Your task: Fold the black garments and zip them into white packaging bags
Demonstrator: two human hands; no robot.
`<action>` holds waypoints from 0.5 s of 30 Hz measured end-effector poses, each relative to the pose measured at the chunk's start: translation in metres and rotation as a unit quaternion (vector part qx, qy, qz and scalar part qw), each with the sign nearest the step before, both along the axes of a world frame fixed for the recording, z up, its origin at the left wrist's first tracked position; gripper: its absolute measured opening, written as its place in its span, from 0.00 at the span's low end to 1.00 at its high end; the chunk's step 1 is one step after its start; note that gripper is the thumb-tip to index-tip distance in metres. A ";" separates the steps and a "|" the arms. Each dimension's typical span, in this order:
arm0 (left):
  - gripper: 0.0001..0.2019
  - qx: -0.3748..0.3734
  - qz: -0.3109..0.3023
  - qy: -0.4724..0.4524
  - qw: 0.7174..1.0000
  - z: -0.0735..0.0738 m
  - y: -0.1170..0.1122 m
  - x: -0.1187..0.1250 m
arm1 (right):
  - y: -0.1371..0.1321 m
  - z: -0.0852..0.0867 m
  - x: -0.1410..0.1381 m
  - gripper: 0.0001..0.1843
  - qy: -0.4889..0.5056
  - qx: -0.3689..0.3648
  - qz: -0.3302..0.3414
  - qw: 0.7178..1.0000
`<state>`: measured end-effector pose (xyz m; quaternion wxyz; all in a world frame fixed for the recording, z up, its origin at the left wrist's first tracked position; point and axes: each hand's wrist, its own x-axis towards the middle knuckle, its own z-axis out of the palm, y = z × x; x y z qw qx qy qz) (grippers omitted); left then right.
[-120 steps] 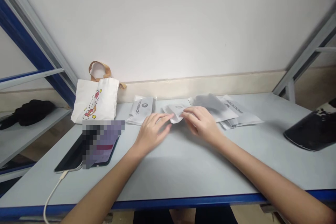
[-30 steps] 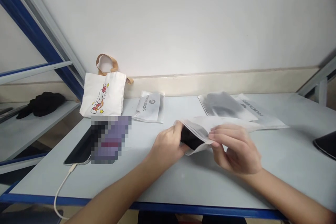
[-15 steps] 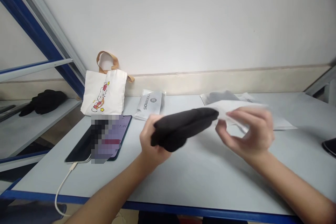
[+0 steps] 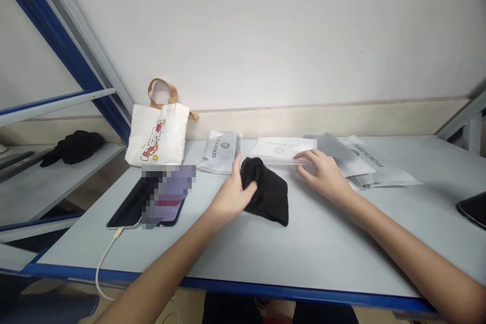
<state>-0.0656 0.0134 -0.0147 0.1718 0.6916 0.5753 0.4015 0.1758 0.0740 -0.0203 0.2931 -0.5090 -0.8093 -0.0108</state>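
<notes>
A folded piece of black fabric (image 4: 271, 195) is low over the middle of the table, one end bunched. My left hand (image 4: 232, 197) grips that bunched end, thumb on the near side and fingers partly hidden behind. Flat on the table beyond it lies a frosted white packaging bag (image 4: 279, 149) with a pale round logo. My right hand (image 4: 321, 172) has its closed thumb and fingers on the bag's near right corner. Just right of that hand are several more frosted bags (image 4: 370, 162), overlapping, with dark lettering.
Behind my left hand lies a filled frosted bag (image 4: 220, 152). A white tote bag (image 4: 157, 134) leans by the wall. Two phones (image 4: 132, 202) lie at left, one with a white cable (image 4: 102, 263). A dark object (image 4: 473, 210) sits at the right edge.
The white bag went from being held up in my right hand to lying flat at the back. My left hand lowered the black fabric and turned it.
</notes>
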 end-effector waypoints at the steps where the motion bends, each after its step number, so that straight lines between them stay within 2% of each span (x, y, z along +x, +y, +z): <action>1: 0.29 0.032 0.013 0.068 0.997 0.004 -0.005 -0.005 | -0.001 0.000 -0.001 0.10 -0.001 -0.002 -0.002 1.000; 2: 0.26 0.067 0.040 0.120 0.990 0.009 -0.011 -0.015 | -0.003 0.001 -0.001 0.10 -0.001 -0.004 -0.004 1.000; 4: 0.21 0.123 0.142 0.174 0.967 0.020 -0.021 -0.049 | -0.004 0.003 -0.001 0.11 0.002 -0.002 -0.003 1.000; 6: 0.21 0.095 0.266 0.198 0.939 0.025 -0.028 -0.101 | -0.005 0.004 -0.001 0.11 0.007 0.004 0.000 1.000; 8: 0.33 0.009 0.345 0.209 0.915 0.019 -0.031 -0.159 | -0.005 0.005 -0.001 0.11 0.008 0.005 0.001 1.000; 9: 0.38 -0.039 0.357 0.194 0.913 0.013 -0.032 -0.185 | -0.006 0.005 -0.002 0.11 0.008 0.003 0.001 1.000; 10: 0.41 -0.097 0.343 0.167 0.920 0.006 -0.031 -0.208 | -0.006 0.005 -0.002 0.11 0.009 0.001 0.002 1.000; 11: 0.44 -0.123 0.345 0.153 0.918 -0.002 -0.030 -0.227 | -0.006 0.005 -0.003 0.11 0.010 0.000 0.004 1.000; 13: 0.49 -0.184 0.321 0.130 0.920 -0.016 -0.027 -0.249 | -0.007 0.005 -0.004 0.11 0.015 0.001 0.007 1.000; 15: 0.52 -0.221 0.302 0.132 0.918 -0.024 -0.023 -0.256 | -0.007 0.006 -0.004 0.11 0.021 0.004 0.006 1.000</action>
